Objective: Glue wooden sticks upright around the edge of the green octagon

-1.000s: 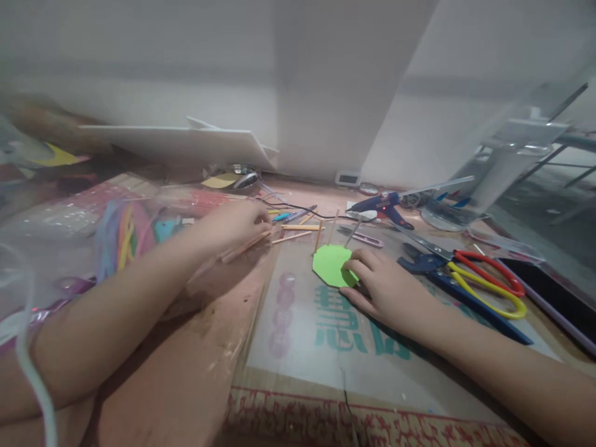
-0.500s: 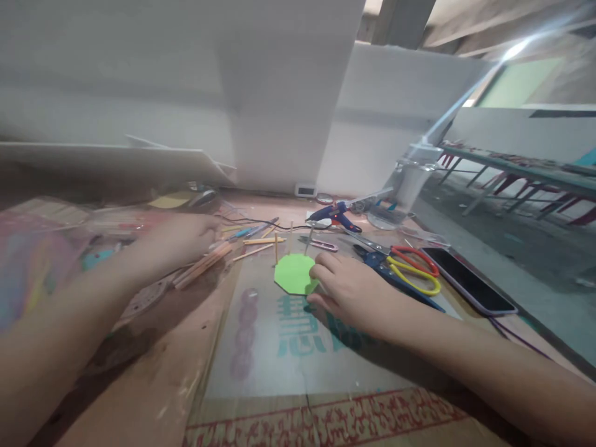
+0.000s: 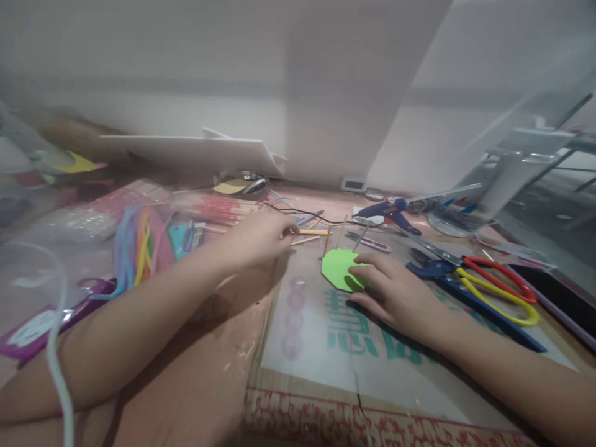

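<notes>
A bright green octagonal piece (image 3: 339,268) lies on the sheet in front of me, with three thin sticks standing up along its far edge. My right hand (image 3: 400,295) is at its right side, fingers apart and fingertips over its edge. To the left, my left hand (image 3: 258,239) is low over the table among loose sticks. Its fingers are curled in, and whatever they hold, if anything, is hidden. A yellow stick (image 3: 311,233) and a thinner stick (image 3: 305,241) lie just beyond its fingertips.
Behind the octagon are a blue glue gun (image 3: 393,212) and a box cutter (image 3: 372,242). On the right lie blue-handled pliers (image 3: 484,310), red-and-yellow scissors (image 3: 503,292) and a phone (image 3: 563,298). Colourful fuzzy strips (image 3: 139,242), stick packs (image 3: 223,208) and a white cable (image 3: 58,335) are left.
My view has swung left, so the table things sit farther right. My left hand has moved right, closer to the octagon. My right hand stays beside the octagon, its fingers more spread.
</notes>
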Demonstrator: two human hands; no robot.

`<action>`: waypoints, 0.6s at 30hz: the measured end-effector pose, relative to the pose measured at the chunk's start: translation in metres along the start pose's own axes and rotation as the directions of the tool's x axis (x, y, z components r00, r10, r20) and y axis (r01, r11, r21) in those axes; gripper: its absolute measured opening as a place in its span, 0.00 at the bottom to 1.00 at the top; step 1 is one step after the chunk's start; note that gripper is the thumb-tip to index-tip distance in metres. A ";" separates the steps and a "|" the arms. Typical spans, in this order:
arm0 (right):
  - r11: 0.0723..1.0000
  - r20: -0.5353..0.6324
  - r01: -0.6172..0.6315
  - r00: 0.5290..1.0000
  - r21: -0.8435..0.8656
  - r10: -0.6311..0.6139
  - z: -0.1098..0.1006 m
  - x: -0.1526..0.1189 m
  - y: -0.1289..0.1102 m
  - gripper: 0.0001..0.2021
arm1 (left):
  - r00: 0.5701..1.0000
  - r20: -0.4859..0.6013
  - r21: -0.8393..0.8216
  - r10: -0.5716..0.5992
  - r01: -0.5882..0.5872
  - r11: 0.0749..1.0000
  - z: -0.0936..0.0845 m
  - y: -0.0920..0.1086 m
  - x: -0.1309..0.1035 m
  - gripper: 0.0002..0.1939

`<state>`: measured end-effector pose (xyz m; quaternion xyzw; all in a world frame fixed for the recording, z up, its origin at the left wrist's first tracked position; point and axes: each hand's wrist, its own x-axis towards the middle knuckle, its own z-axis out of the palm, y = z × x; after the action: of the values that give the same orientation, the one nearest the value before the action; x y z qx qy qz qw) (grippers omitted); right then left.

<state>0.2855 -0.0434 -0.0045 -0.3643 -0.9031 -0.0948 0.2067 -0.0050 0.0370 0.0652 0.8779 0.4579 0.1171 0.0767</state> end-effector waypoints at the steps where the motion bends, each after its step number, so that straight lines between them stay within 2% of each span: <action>1: 1.000 0.011 -0.006 1.000 0.001 0.006 0.001 -0.001 0.001 0.18 | 0.999 -0.004 -0.005 0.046 -0.046 0.999 0.006 0.003 0.001 0.16; 4: 1.000 0.056 -0.018 0.998 0.000 0.018 0.004 -0.001 0.002 0.20 | 0.993 -0.078 -0.063 0.084 -0.090 0.994 0.022 0.007 0.004 0.16; 7: 1.000 0.080 -0.007 0.997 0.027 0.005 0.004 0.001 0.003 0.17 | 0.981 -0.192 -0.197 0.031 -0.069 0.978 0.030 0.007 0.009 0.16; 10: 0.997 0.096 0.003 0.995 0.073 -0.010 0.003 0.001 0.005 0.13 | 0.969 -0.247 -0.317 -0.002 -0.079 0.945 0.028 0.010 0.017 0.18; 14: 0.993 0.118 -0.021 0.993 0.117 0.007 0.002 -0.003 0.009 0.13 | 0.967 -0.255 -0.420 -0.017 -0.095 0.903 0.016 0.021 0.032 0.22; 18: 0.995 0.112 -0.010 0.994 0.102 -0.001 0.000 -0.003 0.009 0.13 | 0.957 -0.289 -0.525 -0.008 -0.151 0.838 0.017 0.031 0.034 0.20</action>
<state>0.2938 -0.0389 -0.0053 -0.3601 -0.9161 -0.0273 0.1743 0.0429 0.0472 0.0615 0.8115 0.3789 0.3671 0.2515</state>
